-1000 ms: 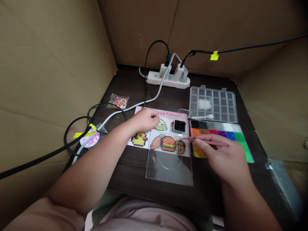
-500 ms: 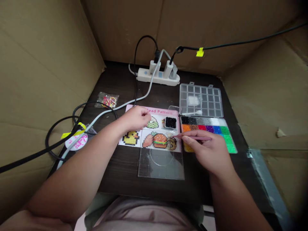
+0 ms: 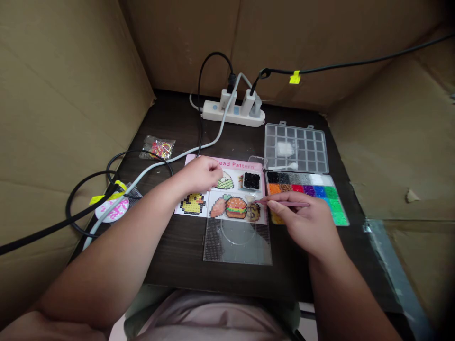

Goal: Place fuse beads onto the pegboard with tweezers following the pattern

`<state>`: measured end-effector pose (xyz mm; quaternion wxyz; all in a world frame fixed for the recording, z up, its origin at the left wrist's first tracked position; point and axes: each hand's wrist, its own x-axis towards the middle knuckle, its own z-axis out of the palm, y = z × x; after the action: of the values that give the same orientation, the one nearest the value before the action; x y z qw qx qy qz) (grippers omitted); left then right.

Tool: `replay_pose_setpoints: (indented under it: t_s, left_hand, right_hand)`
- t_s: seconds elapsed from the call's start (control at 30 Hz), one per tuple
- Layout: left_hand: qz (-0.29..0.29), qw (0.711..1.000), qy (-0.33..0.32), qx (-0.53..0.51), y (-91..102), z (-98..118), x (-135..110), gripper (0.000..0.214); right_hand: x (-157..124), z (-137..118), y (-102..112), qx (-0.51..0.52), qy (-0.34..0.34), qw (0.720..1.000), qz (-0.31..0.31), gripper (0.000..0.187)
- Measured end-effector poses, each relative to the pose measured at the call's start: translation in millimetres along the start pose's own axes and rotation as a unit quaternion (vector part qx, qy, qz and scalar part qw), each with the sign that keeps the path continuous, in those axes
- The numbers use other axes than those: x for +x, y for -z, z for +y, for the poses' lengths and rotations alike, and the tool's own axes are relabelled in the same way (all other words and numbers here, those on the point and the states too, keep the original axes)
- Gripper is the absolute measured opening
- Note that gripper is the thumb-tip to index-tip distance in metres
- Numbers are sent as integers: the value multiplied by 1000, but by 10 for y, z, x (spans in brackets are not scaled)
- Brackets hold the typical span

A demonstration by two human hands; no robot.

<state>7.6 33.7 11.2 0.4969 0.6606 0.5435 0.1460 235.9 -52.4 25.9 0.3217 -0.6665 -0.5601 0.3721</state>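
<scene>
Same pose: right hand (image 3: 306,226), pink tweezers (image 3: 284,203)

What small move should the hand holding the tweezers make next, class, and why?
Probably nudge the tweezers tip forward into the tray of black beads to grip one: the right hand holds the tip just short of that tray, and the pegboard shows no beads.

Clear plastic pegboard (image 3: 237,241), matt cardboard walls (image 3: 64,94)
</scene>
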Motion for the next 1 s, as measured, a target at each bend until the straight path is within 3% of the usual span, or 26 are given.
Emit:
replay_pose_setpoints:
  t_s: [0.7, 1.0]
  left_hand:
    - [-4, 1000, 3, -4, 0, 6, -2, 19]
    - [-1, 1000, -14, 0, -15, -39, 30, 20]
  right_hand:
    - [-1, -7, 5, -3, 0, 1000, 0, 16]
    - [34, 42, -95, 64, 49, 987, 142, 17]
